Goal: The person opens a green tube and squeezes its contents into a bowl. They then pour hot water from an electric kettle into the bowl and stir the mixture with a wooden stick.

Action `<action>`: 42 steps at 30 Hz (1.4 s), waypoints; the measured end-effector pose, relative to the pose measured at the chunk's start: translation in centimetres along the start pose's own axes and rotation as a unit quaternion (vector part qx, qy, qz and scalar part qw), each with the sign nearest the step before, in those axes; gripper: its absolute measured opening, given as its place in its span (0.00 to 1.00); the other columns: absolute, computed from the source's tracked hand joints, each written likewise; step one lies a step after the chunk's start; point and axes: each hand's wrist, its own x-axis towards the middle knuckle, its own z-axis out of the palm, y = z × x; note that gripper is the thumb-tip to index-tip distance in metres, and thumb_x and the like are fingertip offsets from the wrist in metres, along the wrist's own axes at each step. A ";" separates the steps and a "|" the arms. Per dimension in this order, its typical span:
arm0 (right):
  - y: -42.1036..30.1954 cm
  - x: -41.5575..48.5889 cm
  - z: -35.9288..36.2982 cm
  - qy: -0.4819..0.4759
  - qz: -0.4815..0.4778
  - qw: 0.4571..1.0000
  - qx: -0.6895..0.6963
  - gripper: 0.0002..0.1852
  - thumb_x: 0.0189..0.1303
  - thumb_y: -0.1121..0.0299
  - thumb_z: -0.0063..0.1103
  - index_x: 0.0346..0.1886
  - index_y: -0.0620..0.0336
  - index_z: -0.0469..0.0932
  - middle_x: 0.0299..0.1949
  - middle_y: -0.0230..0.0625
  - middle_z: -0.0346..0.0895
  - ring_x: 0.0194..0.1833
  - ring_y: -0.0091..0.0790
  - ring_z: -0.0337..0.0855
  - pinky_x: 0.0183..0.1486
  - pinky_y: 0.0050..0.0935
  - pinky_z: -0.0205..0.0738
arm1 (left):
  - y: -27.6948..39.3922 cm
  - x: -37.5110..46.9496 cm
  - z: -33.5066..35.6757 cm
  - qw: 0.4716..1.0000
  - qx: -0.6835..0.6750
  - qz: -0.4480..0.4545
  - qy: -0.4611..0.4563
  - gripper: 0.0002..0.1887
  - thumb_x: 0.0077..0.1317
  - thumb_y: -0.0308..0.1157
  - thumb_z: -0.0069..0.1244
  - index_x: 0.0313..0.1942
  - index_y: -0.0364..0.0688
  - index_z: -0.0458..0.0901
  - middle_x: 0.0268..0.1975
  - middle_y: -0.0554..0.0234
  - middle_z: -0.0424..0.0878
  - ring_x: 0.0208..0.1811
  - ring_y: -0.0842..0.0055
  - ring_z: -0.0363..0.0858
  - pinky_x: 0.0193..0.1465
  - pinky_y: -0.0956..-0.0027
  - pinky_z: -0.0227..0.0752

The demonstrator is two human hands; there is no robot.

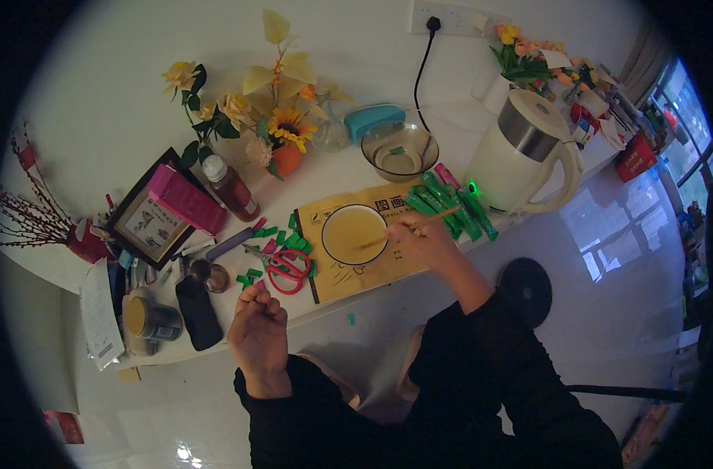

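Observation:
My right hand (428, 243) grips a thin wooden stick (441, 216), perhaps a chopstick. The stick's lower end dips into yellowish liquid in a white, dark-rimmed bowl (354, 209). Under the bowl lies a tan sketch book (400, 258). My left hand (259, 337) is at the table's front edge, palm up, its fingers curled together with nothing visible in them. Red-handled scissors (287, 272) rest just beyond it among cut green wrapper pieces (297, 243). Several green stick packets (456, 205) lie beside my right hand, partly on the book.
A cream electric kettle (511, 158) with a green light stands at the right. Behind the sketch book is a clear glass bowl (398, 152). A brown-red bottle (232, 190), a framed picture (148, 223), a black case (198, 313) and a lidded jar (154, 319) crowd the left.

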 end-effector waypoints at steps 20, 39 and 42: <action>1.5 1.0 1.0 0.135 -0.204 0.968 -0.062 0.07 0.53 0.70 0.61 0.31 0.63 0.80 0.28 0.38 0.78 0.25 0.32 0.76 0.28 0.27 0.68 | 0.1 0.1 -0.3 1.000 0.004 -0.008 -0.017 0.12 0.58 0.30 0.44 0.43 0.39 0.71 0.36 0.64 0.74 0.35 0.76 0.70 0.39 0.74 0.65; 0.6 0.5 1.2 0.098 -0.194 0.975 -0.055 0.08 0.56 0.70 0.57 0.33 0.67 0.78 0.28 0.40 0.77 0.29 0.34 0.77 0.32 0.27 0.69 | -0.1 0.0 -0.5 1.000 -0.005 -0.019 -0.018 0.12 0.58 0.29 0.44 0.43 0.39 0.72 0.36 0.64 0.74 0.35 0.75 0.70 0.39 0.73 0.64; 0.6 0.2 1.5 0.065 -0.177 0.981 -0.045 0.08 0.56 0.69 0.57 0.33 0.67 0.78 0.29 0.39 0.77 0.30 0.33 0.77 0.33 0.27 0.69 | -0.1 0.0 -0.6 1.000 -0.007 -0.022 -0.012 0.12 0.58 0.29 0.44 0.43 0.38 0.72 0.36 0.63 0.75 0.35 0.75 0.70 0.40 0.73 0.64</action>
